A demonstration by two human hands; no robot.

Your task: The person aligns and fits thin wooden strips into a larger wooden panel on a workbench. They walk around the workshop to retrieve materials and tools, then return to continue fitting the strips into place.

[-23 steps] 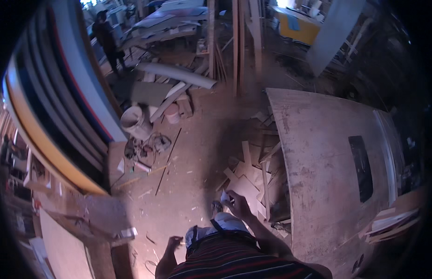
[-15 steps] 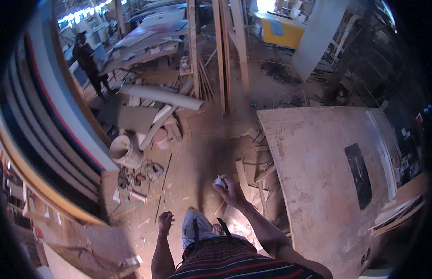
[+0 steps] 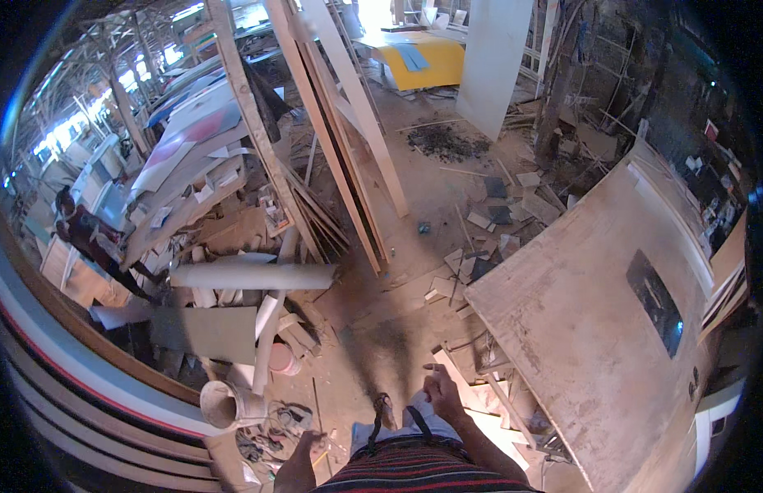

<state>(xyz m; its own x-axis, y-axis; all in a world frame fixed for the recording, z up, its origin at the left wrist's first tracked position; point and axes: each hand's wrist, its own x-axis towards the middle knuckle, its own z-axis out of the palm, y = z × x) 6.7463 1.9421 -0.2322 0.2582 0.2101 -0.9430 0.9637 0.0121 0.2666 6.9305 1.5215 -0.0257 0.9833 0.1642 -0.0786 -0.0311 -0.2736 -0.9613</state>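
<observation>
While the person stands on the dusty floor [image 3: 398, 246] of a cluttered woodworking shed, the head view looks down past a striped shirt [image 3: 414, 472] to both hands. The right hand [image 3: 443, 393] is raised in front of the waist, fingers loosely curled; something small and pale may sit at the fingertips, but it is too small to tell, so I cannot say whether it grips anything. The left hand [image 3: 309, 453] hangs low at the lower edge, near a thin pale stick or pencil-like piece, and the picture does not show whether it is closed on it.

Nearest to the right hand lies a heap of offcut wood strips [image 3: 488, 403], wedged against the near edge of the big plywood counter [image 3: 579, 329], which carries a dark rectangular patch [image 3: 657, 300]. A sandalled foot [image 3: 383, 408] shows just left of the right hand. Near the left hand stand a white bucket [image 3: 221, 403], a small pink tub [image 3: 284, 359] and a tangle of cords [image 3: 287, 415] on the floor.

Judging from this, any reach toward the offcuts would go best with a steady stance, feet clear of the loose strips and cords, and the hand brought down from above so the pile does not slide.

Further off, tall boards [image 3: 340, 140] lean together mid-floor, a long pale tube [image 3: 250, 275] lies across debris, a yellow sheet [image 3: 418, 62] sits at the far end, and another person [image 3: 85, 234] works at the left beside stacked panels [image 3: 180, 156].
</observation>
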